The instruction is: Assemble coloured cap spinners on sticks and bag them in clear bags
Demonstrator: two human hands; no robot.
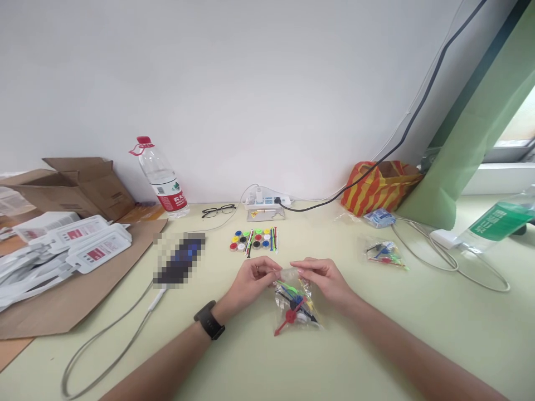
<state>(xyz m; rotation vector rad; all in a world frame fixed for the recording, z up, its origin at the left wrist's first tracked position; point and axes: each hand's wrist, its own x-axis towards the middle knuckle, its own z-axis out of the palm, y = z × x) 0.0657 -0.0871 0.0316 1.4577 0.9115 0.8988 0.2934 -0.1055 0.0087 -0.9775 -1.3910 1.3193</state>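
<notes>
Both hands pinch the top edge of a clear plastic bag [296,306] lying on the pale green table. Inside it are coloured plastic arrow pieces: red, blue, black, green, yellow and white. My left hand [257,278] grips the bag's upper left corner, and a black watch [209,320] is on that wrist. At the upper right corner, my right hand [324,278] has thumb and fingers closed on the plastic. Just beyond the hands, round coloured discs [241,240] and thin coloured sticks [273,239] lie in neat groups.
Another filled clear bag [382,252] lies to the right, near a striped bag [368,189] and a green-labelled bottle [495,225]. A power strip [267,201], eyeglasses [218,210] and a large water bottle [165,184] stand along the wall. Cardboard [104,289] and white tags [98,250] cover the left; a cable [121,328] loops nearby.
</notes>
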